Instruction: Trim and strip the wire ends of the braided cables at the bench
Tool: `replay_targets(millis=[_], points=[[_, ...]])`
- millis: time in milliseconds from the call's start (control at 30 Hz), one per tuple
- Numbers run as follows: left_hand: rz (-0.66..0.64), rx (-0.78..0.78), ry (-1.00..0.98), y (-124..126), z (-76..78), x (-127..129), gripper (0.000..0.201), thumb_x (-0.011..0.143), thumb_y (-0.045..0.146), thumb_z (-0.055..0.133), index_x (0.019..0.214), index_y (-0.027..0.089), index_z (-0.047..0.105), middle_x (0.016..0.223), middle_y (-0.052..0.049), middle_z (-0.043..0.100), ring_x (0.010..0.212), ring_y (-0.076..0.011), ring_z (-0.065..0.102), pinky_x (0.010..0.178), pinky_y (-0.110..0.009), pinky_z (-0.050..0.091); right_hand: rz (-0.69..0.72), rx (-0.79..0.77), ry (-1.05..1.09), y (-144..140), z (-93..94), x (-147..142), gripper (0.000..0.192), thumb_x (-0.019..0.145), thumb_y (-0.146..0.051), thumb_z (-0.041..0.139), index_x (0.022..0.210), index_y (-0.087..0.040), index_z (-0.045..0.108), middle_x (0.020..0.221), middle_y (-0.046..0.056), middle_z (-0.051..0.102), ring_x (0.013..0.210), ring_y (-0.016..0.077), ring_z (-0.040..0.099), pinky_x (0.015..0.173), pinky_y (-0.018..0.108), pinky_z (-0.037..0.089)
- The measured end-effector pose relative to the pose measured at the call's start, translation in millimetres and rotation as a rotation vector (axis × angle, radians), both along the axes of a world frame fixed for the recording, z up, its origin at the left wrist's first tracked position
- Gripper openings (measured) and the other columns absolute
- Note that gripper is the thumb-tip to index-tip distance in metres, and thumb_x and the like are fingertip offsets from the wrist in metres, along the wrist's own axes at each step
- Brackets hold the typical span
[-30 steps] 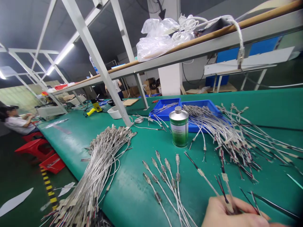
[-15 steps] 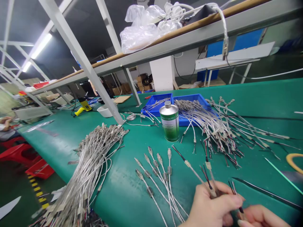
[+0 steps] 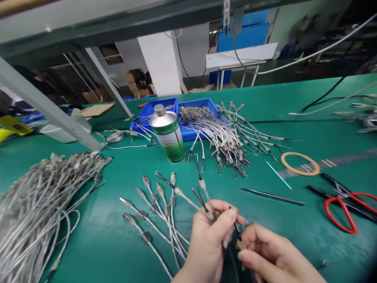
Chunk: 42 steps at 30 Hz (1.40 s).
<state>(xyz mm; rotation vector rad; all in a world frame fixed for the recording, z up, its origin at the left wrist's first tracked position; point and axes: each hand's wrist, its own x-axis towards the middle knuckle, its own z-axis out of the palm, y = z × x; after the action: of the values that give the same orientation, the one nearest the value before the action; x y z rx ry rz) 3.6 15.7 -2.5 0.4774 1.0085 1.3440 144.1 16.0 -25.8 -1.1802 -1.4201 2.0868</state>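
Observation:
My left hand (image 3: pixel 208 243) grips a few thin silver cables (image 3: pixel 203 188) whose red and black wire ends stick up above its fingers. My right hand (image 3: pixel 269 255) meets it at the bottom centre and pinches the end of one cable (image 3: pixel 238 234) between thumb and fingers. Just left of my hands, several loose cables with metal ferrules (image 3: pixel 156 208) lie fanned on the green table (image 3: pixel 118 251). A silver and green metal can (image 3: pixel 169 134) stands upright behind them.
A big bundle of silver cables (image 3: pixel 35 204) lies at the left. More cables (image 3: pixel 226 133) spill from two blue trays (image 3: pixel 194 108). Right of my hands lie a black tweezer (image 3: pixel 272 195), a green stick (image 3: pixel 278 175), a tan ring (image 3: pixel 299 163) and red-handled scissors (image 3: pixel 341 204).
The view has swung down and to the right, so the scissors and ring came into sight. Both hands rose into the frame and my right hand closed on a cable end.

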Motion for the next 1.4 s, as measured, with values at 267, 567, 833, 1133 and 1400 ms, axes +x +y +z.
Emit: replay_targets(millis=[267, 567, 833, 1133, 1400], points=[[-0.055, -0.035, 0.012, -0.6, 1.6, -3.6, 0.010, 0.078, 0.020, 0.067, 0.078, 0.012, 0.062, 0.067, -0.004, 0.069, 0.044, -0.0019, 0.036, 0.046, -0.016, 0.026, 0.030, -0.029, 0.052, 2.1, 4.0, 0.4, 0.048, 0.081, -0.064, 0.057, 0.077, -0.019, 0.042, 0.064, -0.005, 0.041, 0.047, 0.0054, 0.041, 0.042, 0.015, 0.037], [-0.032, -0.067, -0.147, -0.5, 4.0, -2.1, 0.012, 0.076, 0.015, 0.067, 0.069, 0.014, 0.058, 0.059, -0.002, 0.067, 0.044, -0.0029, 0.039, 0.046, -0.014, 0.030, 0.043, -0.035, 0.043, -3.1, 4.2, 2.2, 0.044, 0.084, -0.061, 0.055, 0.081, -0.017, 0.047, 0.066, -0.004, 0.042, 0.050, 0.0067, 0.045, 0.047, 0.018, 0.043], [-0.016, -0.044, -0.168, -1.9, 3.2, -0.8, 0.009, 0.076, 0.014, 0.068, 0.071, 0.016, 0.062, 0.060, 0.000, 0.068, 0.046, -0.0030, 0.044, 0.047, -0.013, 0.034, 0.024, -0.057, 0.077, -3.6, 4.8, 1.6, 0.037, 0.086, -0.052, 0.059, 0.079, -0.019, 0.044, 0.070, -0.004, 0.045, 0.050, 0.0061, 0.046, 0.046, 0.017, 0.044], [-0.017, -0.079, -0.089, -2.4, 1.1, -2.3, 0.009, 0.073, 0.016, 0.070, 0.069, 0.016, 0.062, 0.058, 0.000, 0.065, 0.045, -0.0036, 0.039, 0.046, -0.015, 0.032, 0.023, -0.087, 0.089, -6.8, 0.0, 2.3, 0.035, 0.085, -0.047, 0.063, 0.080, -0.019, 0.042, 0.067, -0.006, 0.046, 0.049, 0.0050, 0.047, 0.045, 0.016, 0.044], [-0.036, -0.107, -0.109, -1.2, 2.8, -2.4, 0.010, 0.071, 0.018, 0.069, 0.065, 0.016, 0.062, 0.054, 0.000, 0.062, 0.045, -0.0050, 0.037, 0.046, -0.017, 0.030, 0.012, -0.105, 0.074, -6.0, 1.4, -0.8, 0.034, 0.084, -0.046, 0.064, 0.082, -0.020, 0.042, 0.072, -0.004, 0.048, 0.052, 0.0066, 0.048, 0.046, 0.018, 0.049]])
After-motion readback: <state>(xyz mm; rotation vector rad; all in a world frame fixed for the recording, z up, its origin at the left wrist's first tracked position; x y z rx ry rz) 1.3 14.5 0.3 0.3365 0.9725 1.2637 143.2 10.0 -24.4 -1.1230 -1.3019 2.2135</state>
